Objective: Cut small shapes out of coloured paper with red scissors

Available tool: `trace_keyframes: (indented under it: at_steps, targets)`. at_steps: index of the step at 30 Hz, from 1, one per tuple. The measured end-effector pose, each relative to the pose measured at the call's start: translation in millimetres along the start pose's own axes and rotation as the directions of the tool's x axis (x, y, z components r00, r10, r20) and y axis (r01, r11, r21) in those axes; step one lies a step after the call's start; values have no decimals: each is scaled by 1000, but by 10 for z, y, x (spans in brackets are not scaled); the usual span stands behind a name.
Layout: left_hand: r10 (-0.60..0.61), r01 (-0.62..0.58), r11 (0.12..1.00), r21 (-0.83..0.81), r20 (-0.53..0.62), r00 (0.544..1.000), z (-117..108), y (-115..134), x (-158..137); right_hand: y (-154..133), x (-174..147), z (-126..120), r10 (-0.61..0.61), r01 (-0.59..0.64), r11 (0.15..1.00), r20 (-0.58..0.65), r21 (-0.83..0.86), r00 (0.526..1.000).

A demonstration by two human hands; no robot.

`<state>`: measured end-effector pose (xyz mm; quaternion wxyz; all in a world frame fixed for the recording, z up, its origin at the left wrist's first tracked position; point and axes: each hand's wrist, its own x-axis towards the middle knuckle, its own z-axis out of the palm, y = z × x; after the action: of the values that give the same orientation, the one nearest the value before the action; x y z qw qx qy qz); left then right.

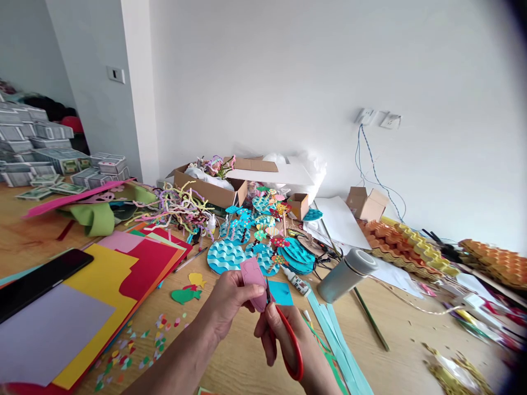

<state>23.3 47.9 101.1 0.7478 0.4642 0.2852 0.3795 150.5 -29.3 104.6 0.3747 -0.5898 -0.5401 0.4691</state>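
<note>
Between thumb and fingers, my left hand (230, 299) pinches a piece of pink paper (252, 274) with a drawn outline on it. My right hand (282, 329) grips red-handled scissors (295, 356), their blades at the right edge of the paper. Part of the blades is hidden by the paper and my fingers. Left of my hands lie a green paper fish (186, 295) and a yellow paper fish (197, 280). Behind the pink paper are round blue wavy paper pieces (225, 256). A small white glue bottle (296, 281) lies just beyond the scissors.
Coloured paper sheets (102, 274) and a black phone (45, 282) lie at left, near scattered paper scraps (123, 351). A grey flask (347, 275) stands at right by light-blue strips (335, 334) and a green stick (370, 319). Egg cartons (395, 249) and a cardboard box (209, 191) sit farther back.
</note>
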Motion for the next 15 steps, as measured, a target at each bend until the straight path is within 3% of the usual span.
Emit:
trace_keyframes:
  at_steps: [15]
  targets:
    - [8,-10,998,67,35,999,-9,21,-14,-46,-15,-21,53,-53,995,1,-87,999]
